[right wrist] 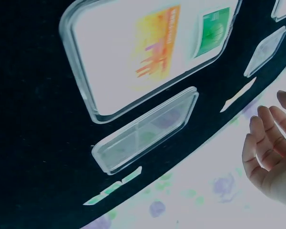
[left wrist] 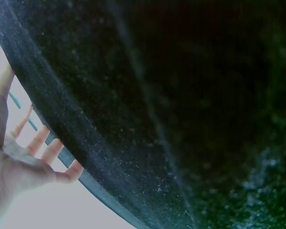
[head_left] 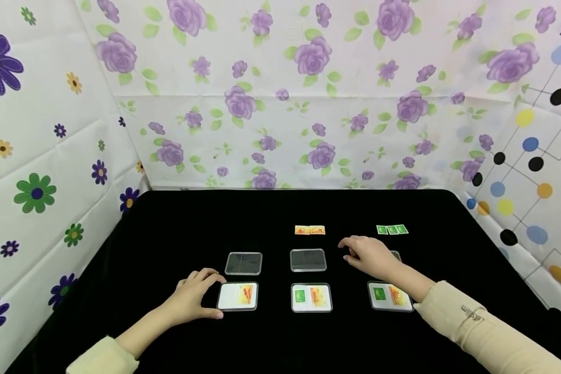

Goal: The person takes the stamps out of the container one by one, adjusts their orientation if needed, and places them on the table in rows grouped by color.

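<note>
In the head view my left hand (head_left: 194,296) holds the left end of a clear-rimmed case (head_left: 229,297), its thumb at the near edge and a finger at the far edge. An orange stamp (head_left: 245,294) lies on the right of that case's white face. The left wrist view shows this hand (left wrist: 28,152) with fingers apart, but not the case. Over the table, my right hand (head_left: 371,255) has loosely bent fingers and nothing between them. Its wrist and forearm partly cover the right white case (head_left: 378,305), which carries a green stamp (head_left: 379,294) and an orange one.
A middle white case (head_left: 311,307) bears a green and an orange stamp. Behind the cases lie transparent lids (head_left: 243,264), the right one (right wrist: 148,131) partly hidden. Orange stamps (head_left: 310,230) and green stamps (head_left: 392,229) lie farther back. Patterned cloth walls (head_left: 280,156) enclose the black table (head_left: 191,218).
</note>
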Motion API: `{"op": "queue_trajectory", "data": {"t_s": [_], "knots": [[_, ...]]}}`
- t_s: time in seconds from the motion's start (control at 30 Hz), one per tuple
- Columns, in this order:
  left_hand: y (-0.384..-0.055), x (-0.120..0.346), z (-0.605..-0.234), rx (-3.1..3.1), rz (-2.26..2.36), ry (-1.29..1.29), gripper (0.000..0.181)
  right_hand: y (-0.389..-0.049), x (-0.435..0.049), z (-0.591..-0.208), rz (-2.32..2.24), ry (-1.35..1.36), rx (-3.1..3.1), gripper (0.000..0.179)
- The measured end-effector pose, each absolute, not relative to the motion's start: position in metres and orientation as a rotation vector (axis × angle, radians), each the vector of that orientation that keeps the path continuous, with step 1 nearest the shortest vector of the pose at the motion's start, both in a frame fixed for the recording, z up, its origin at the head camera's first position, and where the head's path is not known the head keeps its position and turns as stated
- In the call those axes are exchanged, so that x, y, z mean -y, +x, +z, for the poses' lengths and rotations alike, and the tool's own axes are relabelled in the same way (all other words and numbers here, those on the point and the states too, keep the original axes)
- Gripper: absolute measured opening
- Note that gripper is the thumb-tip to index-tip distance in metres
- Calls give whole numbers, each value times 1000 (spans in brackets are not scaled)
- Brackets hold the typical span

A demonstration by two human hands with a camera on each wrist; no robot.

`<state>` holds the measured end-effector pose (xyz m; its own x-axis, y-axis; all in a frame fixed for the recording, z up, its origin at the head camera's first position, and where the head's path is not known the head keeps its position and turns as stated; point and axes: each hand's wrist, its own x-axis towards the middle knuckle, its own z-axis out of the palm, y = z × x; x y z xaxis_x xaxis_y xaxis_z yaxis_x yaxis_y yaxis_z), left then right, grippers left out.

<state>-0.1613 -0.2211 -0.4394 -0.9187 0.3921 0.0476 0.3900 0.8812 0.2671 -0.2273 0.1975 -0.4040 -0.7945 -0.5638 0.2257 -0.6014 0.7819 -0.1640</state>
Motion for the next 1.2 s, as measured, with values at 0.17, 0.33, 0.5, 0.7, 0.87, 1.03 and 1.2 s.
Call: {"op": "queue_trajectory", "data": {"t_s": [0.17, 0.33, 0.5, 0.7, 0.87, 1.03, 1.2], "knots": [[-162, 223, -441, -3039, 428, 641, 69, -222, -189, -403, 315, 980, 2794, 25], [-161, 222, -442, -3036, 442, 663, 69, -217, -182, -401, 324, 1019, 2793, 25], [-160, 223, -442, -3030, 452, 669, 69, -216, -173, -399, 331, 1086, 2784, 24], [-162, 224, -443, -3049, 443, 660, 69, -216, -163, -401, 275, 1230, 2650, 25], [-162, 223, -442, -3049, 442, 651, 68, -214, -154, -402, 257, 1288, 2591, 24], [-162, 222, -441, -3058, 429, 637, 68, -209, -145, -401, 227, 1325, 2578, 24], [-161, 222, -442, -3059, 428, 632, 68, -203, -136, -398, 192, 1366, 2594, 23]]}}
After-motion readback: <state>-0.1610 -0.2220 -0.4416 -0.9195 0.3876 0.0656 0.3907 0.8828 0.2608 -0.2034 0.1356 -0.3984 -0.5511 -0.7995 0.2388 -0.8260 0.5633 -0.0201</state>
